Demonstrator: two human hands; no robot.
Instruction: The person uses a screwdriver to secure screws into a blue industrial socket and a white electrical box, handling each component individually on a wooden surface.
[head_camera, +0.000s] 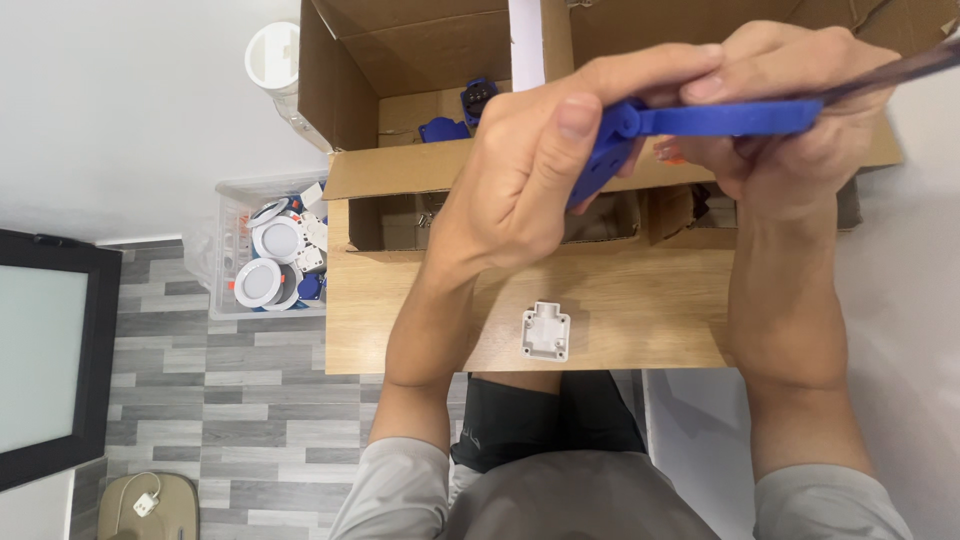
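Blue plastic hinged part: one unit, matte and smooth, made of a flat bar and a shorter angled piece joined at a round pivot. It is held in the air above the far edge of the wooden table, between both hands.

Head view:
- Left hand: clenched on the angled piece; the thumb lies along its face and the index finger runs over the pivot.
- Right hand: grasps the flat bar, fingers curled under it and thumb on top. A dark translucent strip leaves this hand toward the upper right corner of the view; what it is cannot be told.
- One small white plastic housing, square with corner lugs, lies on the table near its near edge, well apart from both hands.
- Brown corrugated cardboard boxes with open flaps stand along the far edge of the table; at least two further blue parts lie inside one.
- One clear plastic bin sits on the grey plank floor beside the left edge of the table, holding at least three round white discs.
- One black-framed panel stands at the left.
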